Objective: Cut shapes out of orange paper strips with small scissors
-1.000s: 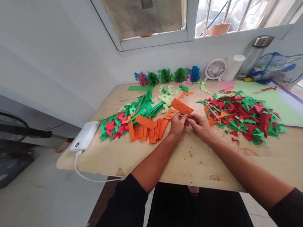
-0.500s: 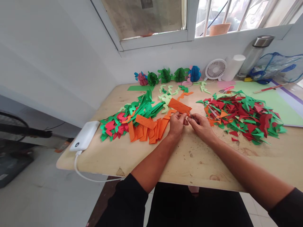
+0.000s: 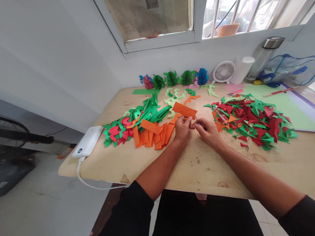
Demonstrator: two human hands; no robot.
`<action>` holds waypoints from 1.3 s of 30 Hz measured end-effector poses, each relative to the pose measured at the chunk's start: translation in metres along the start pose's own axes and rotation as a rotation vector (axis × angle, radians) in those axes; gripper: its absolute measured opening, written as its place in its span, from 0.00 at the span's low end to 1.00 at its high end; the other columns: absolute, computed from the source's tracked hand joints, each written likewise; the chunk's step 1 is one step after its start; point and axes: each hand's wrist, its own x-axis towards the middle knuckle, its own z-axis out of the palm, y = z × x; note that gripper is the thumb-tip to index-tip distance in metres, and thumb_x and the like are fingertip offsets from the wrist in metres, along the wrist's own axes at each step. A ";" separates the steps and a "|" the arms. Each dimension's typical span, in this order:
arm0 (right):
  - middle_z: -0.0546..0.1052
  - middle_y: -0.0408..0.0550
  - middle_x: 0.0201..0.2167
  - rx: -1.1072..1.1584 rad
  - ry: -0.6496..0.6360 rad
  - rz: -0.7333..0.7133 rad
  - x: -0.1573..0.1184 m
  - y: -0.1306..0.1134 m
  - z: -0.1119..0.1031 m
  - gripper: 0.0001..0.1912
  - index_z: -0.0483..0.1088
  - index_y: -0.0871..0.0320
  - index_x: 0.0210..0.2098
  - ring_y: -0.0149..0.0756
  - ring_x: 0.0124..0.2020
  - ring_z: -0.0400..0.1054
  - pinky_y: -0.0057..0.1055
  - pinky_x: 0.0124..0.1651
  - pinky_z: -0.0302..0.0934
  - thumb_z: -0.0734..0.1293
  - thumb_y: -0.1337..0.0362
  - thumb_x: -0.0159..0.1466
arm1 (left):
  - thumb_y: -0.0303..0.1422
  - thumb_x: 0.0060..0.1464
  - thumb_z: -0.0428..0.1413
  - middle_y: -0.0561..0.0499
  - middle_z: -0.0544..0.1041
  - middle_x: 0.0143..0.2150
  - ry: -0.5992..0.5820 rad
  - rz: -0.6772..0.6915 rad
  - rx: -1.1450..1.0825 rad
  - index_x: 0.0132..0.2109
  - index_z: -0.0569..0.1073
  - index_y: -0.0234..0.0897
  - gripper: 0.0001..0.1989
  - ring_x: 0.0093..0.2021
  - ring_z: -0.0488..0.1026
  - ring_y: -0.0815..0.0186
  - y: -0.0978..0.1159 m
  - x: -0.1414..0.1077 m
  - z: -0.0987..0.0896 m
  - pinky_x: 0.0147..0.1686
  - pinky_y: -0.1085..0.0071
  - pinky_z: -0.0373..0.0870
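Observation:
Between finger and thumb, my left hand pinches an orange paper strip that has a curved line drawn on it. My right hand is closed around small scissors, mostly hidden by the fingers; their blades are at the strip's right end. To the left of my left hand lie more orange strips, with a heap of green folded paper behind them. Red cut shapes and small green ones sit farther left. Right of my right hand is a pile of red and green scraps.
Honeycomb paper figures stand along the wall, with a small white fan and a glass bottle to their right. A white power bank with a cable lies at the table's left edge. Pink-handled clippers rest behind the scraps.
The orange strip has shifted slightly left and its right end has turned a little. My right hand has drawn slightly away from the strip, showing more of the scissor blades.

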 end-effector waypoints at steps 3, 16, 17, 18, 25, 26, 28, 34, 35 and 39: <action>0.60 0.38 0.19 0.041 -0.001 0.043 0.001 -0.002 -0.002 0.14 0.67 0.59 0.28 0.27 0.21 0.51 0.27 0.24 0.46 0.60 0.55 0.62 | 0.32 0.48 0.56 0.60 0.60 0.14 -0.015 0.013 -0.010 0.26 0.65 0.36 0.08 0.17 0.60 0.75 0.001 0.000 0.000 0.25 0.74 0.60; 0.57 0.35 0.16 0.306 -0.046 0.179 0.002 0.000 -0.001 0.17 0.65 0.58 0.29 0.24 0.15 0.47 0.26 0.18 0.42 0.62 0.49 0.61 | 0.33 0.48 0.57 0.60 0.61 0.14 -0.036 0.044 -0.043 0.26 0.63 0.37 0.10 0.17 0.61 0.74 -0.002 0.002 -0.001 0.25 0.73 0.60; 0.56 0.35 0.16 0.296 -0.050 0.175 0.002 0.000 -0.001 0.17 0.65 0.58 0.28 0.23 0.15 0.47 0.25 0.18 0.42 0.62 0.49 0.61 | 0.33 0.48 0.56 0.60 0.61 0.14 -0.036 0.046 -0.044 0.26 0.63 0.37 0.10 0.17 0.61 0.74 -0.002 0.002 -0.001 0.25 0.73 0.60; 0.56 0.35 0.16 0.283 -0.049 0.174 0.002 0.000 -0.001 0.17 0.65 0.58 0.27 0.23 0.15 0.47 0.25 0.18 0.42 0.62 0.49 0.61 | 0.33 0.48 0.56 0.60 0.61 0.14 -0.037 0.049 -0.046 0.25 0.63 0.37 0.10 0.17 0.60 0.75 -0.001 0.002 -0.001 0.26 0.73 0.60; 0.57 0.35 0.16 0.314 0.023 0.215 0.003 0.002 0.000 0.18 0.65 0.58 0.27 0.24 0.16 0.48 0.25 0.17 0.41 0.64 0.48 0.59 | 0.32 0.49 0.56 0.60 0.61 0.14 -0.036 0.035 -0.058 0.25 0.62 0.37 0.10 0.18 0.62 0.74 0.002 -0.001 0.000 0.26 0.73 0.61; 0.56 0.35 0.16 0.349 0.043 0.228 0.003 0.002 0.000 0.18 0.65 0.57 0.28 0.24 0.16 0.47 0.25 0.17 0.41 0.64 0.47 0.58 | 0.32 0.49 0.56 0.60 0.61 0.14 -0.035 0.026 -0.059 0.25 0.62 0.37 0.10 0.17 0.62 0.74 0.003 -0.002 0.001 0.26 0.73 0.61; 0.56 0.34 0.15 0.422 0.070 0.263 0.004 0.003 0.001 0.18 0.65 0.57 0.30 0.23 0.15 0.46 0.25 0.17 0.40 0.65 0.47 0.57 | 0.32 0.49 0.56 0.60 0.61 0.14 -0.038 0.013 -0.061 0.25 0.62 0.37 0.11 0.17 0.62 0.74 0.004 -0.004 0.001 0.26 0.73 0.61; 0.57 0.34 0.14 0.415 0.065 0.287 0.004 0.002 0.001 0.18 0.66 0.58 0.30 0.23 0.15 0.45 0.24 0.16 0.38 0.68 0.49 0.54 | 0.33 0.48 0.57 0.59 0.62 0.15 -0.072 0.007 -0.046 0.25 0.64 0.36 0.10 0.18 0.62 0.74 0.005 -0.005 0.002 0.26 0.73 0.60; 0.56 0.33 0.14 0.403 0.061 0.283 0.004 0.003 0.001 0.18 0.66 0.58 0.30 0.23 0.15 0.45 0.24 0.16 0.38 0.68 0.49 0.54 | 0.33 0.48 0.57 0.59 0.62 0.15 -0.080 0.009 -0.048 0.25 0.64 0.36 0.10 0.18 0.62 0.75 0.004 -0.005 0.002 0.26 0.73 0.60; 0.56 0.33 0.13 0.386 0.073 0.289 0.005 0.005 0.002 0.18 0.66 0.58 0.32 0.23 0.14 0.45 0.24 0.15 0.38 0.68 0.49 0.54 | 0.34 0.47 0.57 0.59 0.62 0.15 -0.106 0.019 -0.060 0.25 0.64 0.36 0.11 0.18 0.62 0.74 0.003 -0.005 0.002 0.25 0.73 0.60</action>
